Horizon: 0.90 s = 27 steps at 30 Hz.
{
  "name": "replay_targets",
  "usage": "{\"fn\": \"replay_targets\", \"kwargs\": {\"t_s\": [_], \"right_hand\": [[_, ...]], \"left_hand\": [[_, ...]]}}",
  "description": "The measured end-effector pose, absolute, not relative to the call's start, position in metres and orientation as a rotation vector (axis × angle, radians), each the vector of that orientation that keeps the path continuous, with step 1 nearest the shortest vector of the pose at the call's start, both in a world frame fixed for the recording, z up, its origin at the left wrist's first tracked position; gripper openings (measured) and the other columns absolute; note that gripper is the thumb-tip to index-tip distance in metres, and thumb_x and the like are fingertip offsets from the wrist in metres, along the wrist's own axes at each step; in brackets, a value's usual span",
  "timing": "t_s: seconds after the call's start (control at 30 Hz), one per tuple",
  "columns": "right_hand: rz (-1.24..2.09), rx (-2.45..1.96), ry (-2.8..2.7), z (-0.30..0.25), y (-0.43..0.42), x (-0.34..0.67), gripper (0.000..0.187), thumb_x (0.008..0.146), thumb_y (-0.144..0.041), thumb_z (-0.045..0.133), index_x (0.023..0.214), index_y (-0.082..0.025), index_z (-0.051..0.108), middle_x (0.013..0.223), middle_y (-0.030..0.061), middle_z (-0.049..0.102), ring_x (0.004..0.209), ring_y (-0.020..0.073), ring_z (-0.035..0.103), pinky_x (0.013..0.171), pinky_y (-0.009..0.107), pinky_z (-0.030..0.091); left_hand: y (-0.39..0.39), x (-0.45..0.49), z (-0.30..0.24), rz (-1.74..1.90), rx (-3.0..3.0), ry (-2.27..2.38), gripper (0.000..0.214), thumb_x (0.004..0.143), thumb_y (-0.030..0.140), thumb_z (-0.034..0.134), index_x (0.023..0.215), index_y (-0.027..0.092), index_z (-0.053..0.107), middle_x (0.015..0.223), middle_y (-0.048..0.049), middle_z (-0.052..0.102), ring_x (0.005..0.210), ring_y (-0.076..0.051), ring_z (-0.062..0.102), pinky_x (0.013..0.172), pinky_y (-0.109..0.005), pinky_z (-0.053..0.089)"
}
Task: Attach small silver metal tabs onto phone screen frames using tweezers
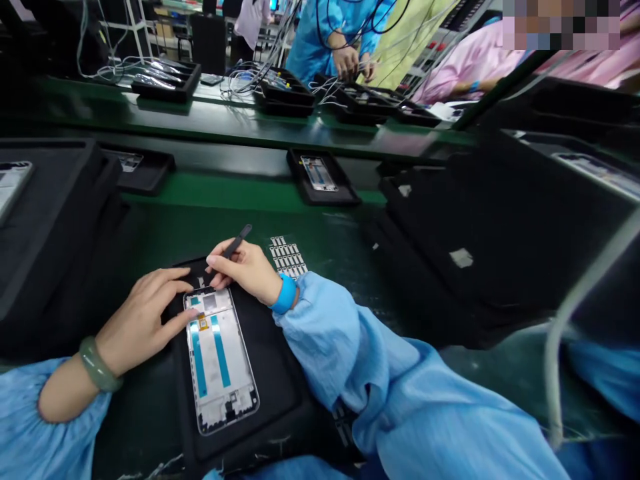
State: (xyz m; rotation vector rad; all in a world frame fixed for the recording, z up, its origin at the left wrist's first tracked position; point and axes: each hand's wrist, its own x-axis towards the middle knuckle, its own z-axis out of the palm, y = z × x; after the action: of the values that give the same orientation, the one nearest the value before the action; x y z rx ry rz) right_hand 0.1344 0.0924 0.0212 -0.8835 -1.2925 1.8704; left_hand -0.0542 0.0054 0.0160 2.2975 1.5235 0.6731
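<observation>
A silver-rimmed phone middle frame (220,360) lies on a black padded mat (283,393), with blue strips and a small gold-coloured part on its white face. My left hand (145,310) rests on the frame's upper left corner, thumb on its edge, holding nothing. My right hand (245,270) pinches a slim black spudger (233,247), its tip hidden behind my fingers just above the frame's top edge. A sheet of small silver labels (287,257) lies beyond my right hand, on the green bench mat (240,227).
Black trays holding phone frames (319,175) stand along a raised green shelf (200,120). Large black foam trays (50,220) flank me on both sides. Beyond the shelf, a co-worker's hands (347,63) work among cables, and another person's pink sleeve (465,63) shows at right.
</observation>
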Motion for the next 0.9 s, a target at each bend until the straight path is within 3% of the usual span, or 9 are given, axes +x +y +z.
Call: {"fn": "replay_targets", "kwargs": {"t_s": [0.43, 0.9], "right_hand": [[1.843, -1.009, -1.494, 0.005, 0.085, 0.133, 0.031, 0.067, -0.040, 0.070, 0.076, -0.014, 0.056, 0.055, -0.0019, 0.059, 0.046, 0.0097, 0.061, 0.044, 0.018, 0.052], [1.696, -1.061, -1.638, 0.005, 0.080, 0.134, 0.029, 0.070, -0.039, 0.068, 0.080, -0.015, 0.058, 0.052, -0.0016, 0.060, 0.049, 0.0122, 0.063, 0.048, 0.021, 0.053]], "left_hand": [[0.001, -0.056, 0.003, 0.628, 2.380, 1.375, 0.018, 0.083, 0.031, 0.055, 0.097, 0.020, 0.054, 0.111, -0.0074, 0.051, 0.110, -0.021, 0.045, 0.092, -0.038, 0.041], [0.000, -0.055, 0.003, 0.602, 2.379, 1.400, 0.021, 0.083, 0.033, 0.053, 0.100, 0.021, 0.054, 0.112, -0.0082, 0.053, 0.112, -0.022, 0.048, 0.098, -0.045, 0.038]]}}
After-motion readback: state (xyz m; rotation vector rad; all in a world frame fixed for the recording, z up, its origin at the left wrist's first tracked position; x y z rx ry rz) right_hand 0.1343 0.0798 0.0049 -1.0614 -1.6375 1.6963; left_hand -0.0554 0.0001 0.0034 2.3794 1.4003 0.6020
